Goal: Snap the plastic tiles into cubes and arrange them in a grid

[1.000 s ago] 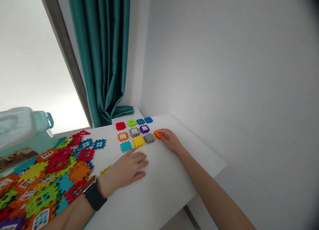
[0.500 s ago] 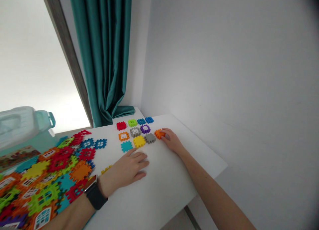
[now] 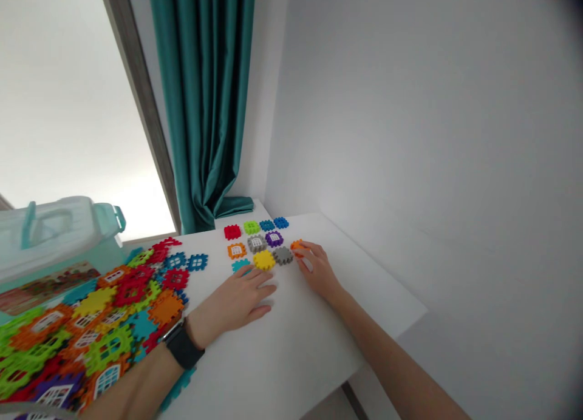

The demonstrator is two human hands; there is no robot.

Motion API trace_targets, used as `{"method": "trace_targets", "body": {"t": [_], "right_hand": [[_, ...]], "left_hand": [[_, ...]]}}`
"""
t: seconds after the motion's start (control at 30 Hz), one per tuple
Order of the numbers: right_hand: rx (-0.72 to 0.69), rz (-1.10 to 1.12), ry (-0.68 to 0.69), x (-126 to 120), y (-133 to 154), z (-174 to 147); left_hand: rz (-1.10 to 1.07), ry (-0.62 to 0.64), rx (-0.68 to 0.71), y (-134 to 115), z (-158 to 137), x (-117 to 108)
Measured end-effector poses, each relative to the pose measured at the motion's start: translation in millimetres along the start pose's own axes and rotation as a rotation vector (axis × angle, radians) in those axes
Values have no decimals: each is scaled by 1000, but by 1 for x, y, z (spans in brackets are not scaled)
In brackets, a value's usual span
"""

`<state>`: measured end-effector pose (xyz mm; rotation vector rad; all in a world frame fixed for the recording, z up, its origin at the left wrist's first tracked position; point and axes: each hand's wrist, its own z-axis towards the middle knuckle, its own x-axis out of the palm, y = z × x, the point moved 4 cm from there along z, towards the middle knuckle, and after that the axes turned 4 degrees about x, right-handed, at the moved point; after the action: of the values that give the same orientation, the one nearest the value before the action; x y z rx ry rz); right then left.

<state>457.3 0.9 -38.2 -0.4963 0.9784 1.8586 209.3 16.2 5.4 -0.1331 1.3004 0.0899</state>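
Note:
My right hand point(image 3: 319, 270) has its fingers around an orange toothed building tile point(image 3: 297, 246) at the right end of the nearest row; part of the tile is hidden by the fingers. My left hand point(image 3: 243, 295), fingers spread, is over the table just in front of a cyan tile point(image 3: 240, 264) and a yellow tile point(image 3: 264, 261). Its fingertips overlap their near edges in view; contact I cannot tell. A grey tile point(image 3: 283, 255) lies between the yellow and orange ones. Behind are an orange window tile point(image 3: 237, 250), a grey window tile point(image 3: 257, 243) and a purple window tile point(image 3: 274, 238).
Farthest back lie a red tile point(image 3: 232, 232), a green tile point(image 3: 251, 227) and two blue tiles point(image 3: 281, 223). A heap of mixed tiles point(image 3: 132, 289) covers the left of the white table point(image 3: 291, 347). Behind it stands a lidded teal box point(image 3: 54, 250), near a green curtain point(image 3: 204, 104).
The view has shifted, moving the scene slightly right. My left hand has moved closer to the cyan and yellow tiles, covering more of the cyan one. The right hand stays at the orange tile.

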Motion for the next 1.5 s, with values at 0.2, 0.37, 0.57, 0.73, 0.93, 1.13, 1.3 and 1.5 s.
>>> {"method": "trace_targets", "body": {"t": [0.2, 0.37, 0.57, 0.73, 0.93, 1.13, 1.3, 1.5], "right_hand": [[-133, -9, 17, 9, 57, 5], [-226, 53, 65, 28, 104, 12], [-316, 108, 149, 53, 157, 22], [-391, 159, 304, 74, 201, 30], [-468, 169, 498, 109, 247, 24], [-379, 111, 456, 136, 253, 14], [-343, 134, 451, 138, 248, 5], [-332, 133, 443, 134, 244, -3]], "left_hand": [[42, -14, -71, 12, -19, -25], [89, 3, -181, 25, -56, -49], [129, 22, -347, 32, -118, -67], [102, -36, -427, 33, -164, -74], [98, -126, -554, 40, -192, -72], [53, -145, -569, 41, -200, -64], [36, -136, -565, 37, -201, -61], [54, -162, -616, 41, -210, -71]]}}
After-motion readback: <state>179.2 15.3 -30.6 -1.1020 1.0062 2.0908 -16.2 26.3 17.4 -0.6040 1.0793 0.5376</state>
